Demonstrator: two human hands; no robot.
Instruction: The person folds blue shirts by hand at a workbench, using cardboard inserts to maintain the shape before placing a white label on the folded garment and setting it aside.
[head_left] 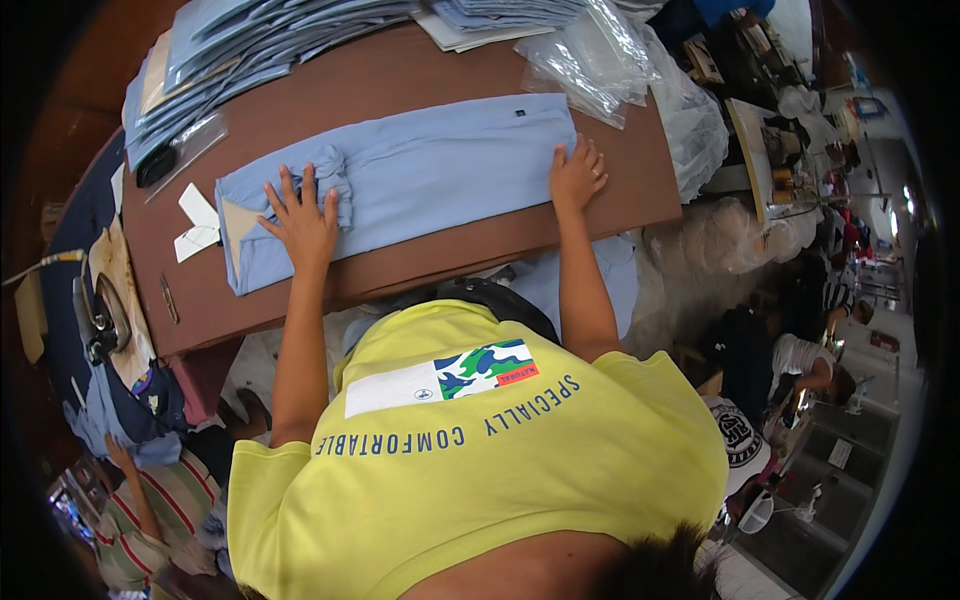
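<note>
A folded light blue garment [440, 160] lies lengthwise across the brown table [520, 230]. Its cloth is bunched near the left end, where a beige panel [240, 220] shows; a small dark label [519, 113] sits near the far right corner. My left hand [305, 222] rests on the left part of the garment, palm down with fingers spread, beside the bunched cloth. At the garment's right end, my right hand [577, 180] lies over the edge with its fingers apart. Neither hand grips anything. Whether the garment is a shirt or trousers I cannot tell.
Stacked blue garments [250, 50] fill the back left, clear plastic bags [600, 60] the back right. White card pieces [199, 222] and a small metal tool [170, 299] lie at the left. Beyond stands an iron [105, 310]; a person in stripes [160, 510] is at lower left.
</note>
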